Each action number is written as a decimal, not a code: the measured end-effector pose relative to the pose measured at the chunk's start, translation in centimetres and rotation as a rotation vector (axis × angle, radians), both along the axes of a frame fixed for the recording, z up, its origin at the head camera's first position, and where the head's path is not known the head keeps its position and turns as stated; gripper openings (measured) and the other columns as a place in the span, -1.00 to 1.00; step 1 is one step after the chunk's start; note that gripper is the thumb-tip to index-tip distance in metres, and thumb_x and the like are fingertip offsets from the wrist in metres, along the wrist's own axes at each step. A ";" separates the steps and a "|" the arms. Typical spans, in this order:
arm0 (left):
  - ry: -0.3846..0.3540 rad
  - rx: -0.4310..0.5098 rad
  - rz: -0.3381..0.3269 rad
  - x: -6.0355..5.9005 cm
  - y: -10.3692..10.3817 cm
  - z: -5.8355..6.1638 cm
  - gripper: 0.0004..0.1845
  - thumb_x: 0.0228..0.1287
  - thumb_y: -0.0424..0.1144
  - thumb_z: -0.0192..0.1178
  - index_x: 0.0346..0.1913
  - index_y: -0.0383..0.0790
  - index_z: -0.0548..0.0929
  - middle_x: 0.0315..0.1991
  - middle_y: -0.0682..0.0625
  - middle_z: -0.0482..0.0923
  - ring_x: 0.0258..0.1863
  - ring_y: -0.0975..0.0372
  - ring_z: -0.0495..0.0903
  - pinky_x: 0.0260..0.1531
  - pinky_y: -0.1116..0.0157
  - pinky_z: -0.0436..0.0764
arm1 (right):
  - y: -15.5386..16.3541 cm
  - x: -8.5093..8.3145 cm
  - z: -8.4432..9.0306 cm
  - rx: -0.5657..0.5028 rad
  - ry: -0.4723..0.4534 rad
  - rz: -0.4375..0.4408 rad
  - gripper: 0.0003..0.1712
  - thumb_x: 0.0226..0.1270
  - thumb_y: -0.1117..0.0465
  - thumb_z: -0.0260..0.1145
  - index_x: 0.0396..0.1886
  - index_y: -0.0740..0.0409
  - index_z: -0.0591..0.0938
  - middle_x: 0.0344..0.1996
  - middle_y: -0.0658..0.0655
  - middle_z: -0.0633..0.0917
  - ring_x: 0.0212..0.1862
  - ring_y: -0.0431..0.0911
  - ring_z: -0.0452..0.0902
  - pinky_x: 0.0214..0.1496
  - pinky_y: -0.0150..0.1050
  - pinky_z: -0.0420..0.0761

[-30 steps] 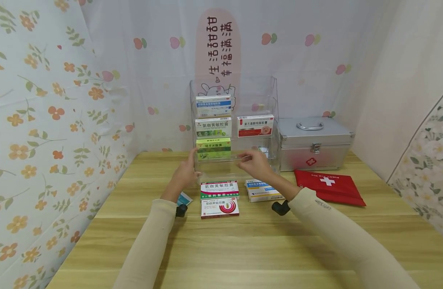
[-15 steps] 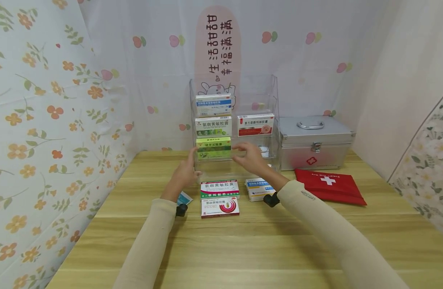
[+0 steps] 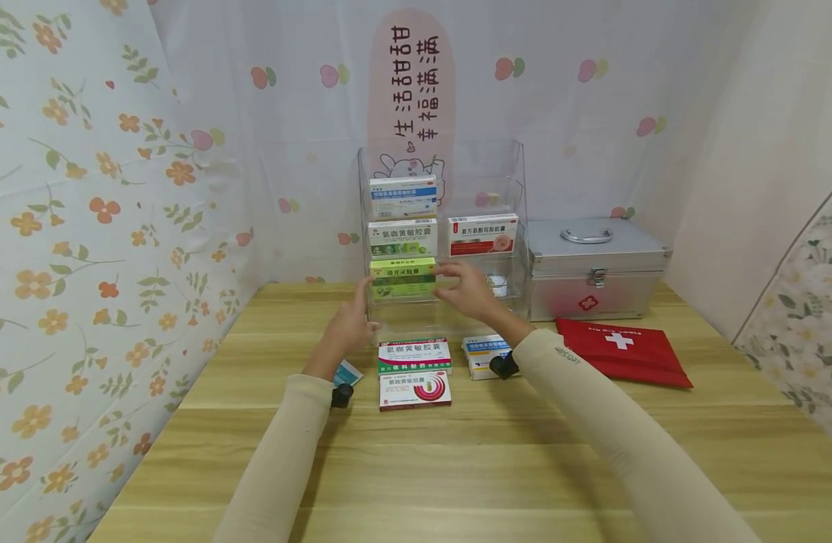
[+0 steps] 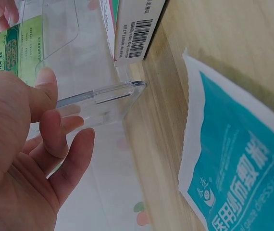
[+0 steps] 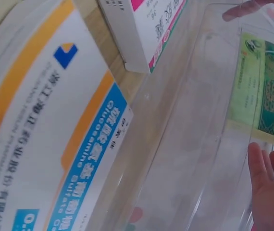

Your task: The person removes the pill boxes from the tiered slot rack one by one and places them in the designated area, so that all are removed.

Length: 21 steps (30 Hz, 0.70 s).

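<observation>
A clear tiered acrylic rack [image 3: 405,313] stands at the back of the table with several medicine boxes on its tiers. My left hand [image 3: 348,324] holds the rack's left side; in the left wrist view, the thumb and fingers lie on both faces of the clear side panel [image 4: 103,98]. A green medicine box [image 3: 402,280] leans in a lower tier at the left. My right hand [image 3: 471,290] is at that box's right end, with extended fingers touching its upper right corner. In the right wrist view, part of the right hand [image 5: 271,192] is cut off by the frame's edge.
Before the rack lie two stacked-looking capsule boxes, a green-and-pink one [image 3: 413,356] and a white-and-red one [image 3: 416,390], and a blue-and-white glucosamine box [image 3: 483,356]. A teal dressing packet [image 4: 233,159] lies left. A silver case [image 3: 595,264] and red pouch [image 3: 626,353] stand right.
My right hand has moved left and up from the rack's lower lip to the green box's right end. My left hand has stayed on the rack's side.
</observation>
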<state>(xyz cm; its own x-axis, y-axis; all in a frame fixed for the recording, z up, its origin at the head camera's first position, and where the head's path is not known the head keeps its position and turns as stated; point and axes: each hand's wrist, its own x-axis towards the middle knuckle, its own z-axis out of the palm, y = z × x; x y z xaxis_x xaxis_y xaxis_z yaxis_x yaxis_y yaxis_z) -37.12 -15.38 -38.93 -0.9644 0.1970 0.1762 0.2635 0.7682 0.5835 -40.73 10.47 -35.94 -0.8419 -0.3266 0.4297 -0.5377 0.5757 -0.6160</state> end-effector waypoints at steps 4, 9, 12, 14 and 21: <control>-0.002 0.000 0.006 0.0 0.0 -0.2 0.06 0.26 -0.35 0.36 0.54 0.21 -0.19 -0.49 -0.17 0.51 -0.62 0.09 0.51 -0.63 0.24 0.48 | -0.2 -0.4 0.2 0.030 0.016 -0.008 -0.58 0.24 0.22 0.45 0.11 0.14 0.68 0.31 0.19 0.49 0.28 0.16 0.44 0.16 0.07 0.52; 0.007 -0.007 0.001 0.1 0.0 -0.2 0.05 0.26 -0.37 0.35 0.54 0.18 -0.19 -0.56 -0.16 0.48 -0.65 0.10 0.49 -0.64 0.24 0.47 | -0.3 -0.4 0.5 0.051 -0.013 -0.001 -0.57 0.25 0.18 0.45 0.12 0.11 0.68 0.32 0.16 0.47 0.31 0.14 0.40 0.16 0.08 0.51; 0.015 -0.010 0.001 0.1 0.0 -0.2 0.05 0.26 -0.37 0.35 0.54 0.16 -0.18 -0.56 -0.15 0.48 -0.65 0.10 0.50 -0.63 0.25 0.47 | -0.4 -0.6 0.5 0.038 -0.038 0.008 -0.57 0.26 0.17 0.44 0.13 0.10 0.68 0.32 0.16 0.45 0.32 0.13 0.38 0.19 0.08 0.50; 0.017 -0.011 0.005 0.1 0.0 -0.2 0.04 0.26 -0.38 0.35 0.54 0.16 -0.17 -0.55 -0.15 0.49 -0.64 0.10 0.50 -0.63 0.25 0.48 | -0.5 -0.7 0.5 0.026 -0.047 0.012 -0.58 0.26 0.19 0.44 0.13 0.11 0.68 0.32 0.17 0.45 0.32 0.14 0.38 0.21 0.09 0.49; 0.010 -0.031 0.007 0.0 0.0 -0.2 0.04 0.28 -0.36 0.34 0.54 0.16 -0.21 -0.60 -0.14 0.44 -0.68 0.12 0.45 -0.65 0.26 0.43 | -0.6 -0.8 0.4 0.027 -0.055 -0.004 -0.61 0.25 0.21 0.44 0.09 0.11 0.69 0.29 0.18 0.45 0.31 0.15 0.37 0.17 0.09 0.51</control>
<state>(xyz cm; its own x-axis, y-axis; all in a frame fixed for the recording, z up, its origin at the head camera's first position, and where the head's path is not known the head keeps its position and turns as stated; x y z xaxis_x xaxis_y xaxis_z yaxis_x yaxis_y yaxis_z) -37.13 -15.33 -39.16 -0.9640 0.1958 0.1798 0.2639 0.7874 0.5571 -41.57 9.84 -35.53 -0.8652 -0.3342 0.3739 -0.5013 0.5942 -0.6290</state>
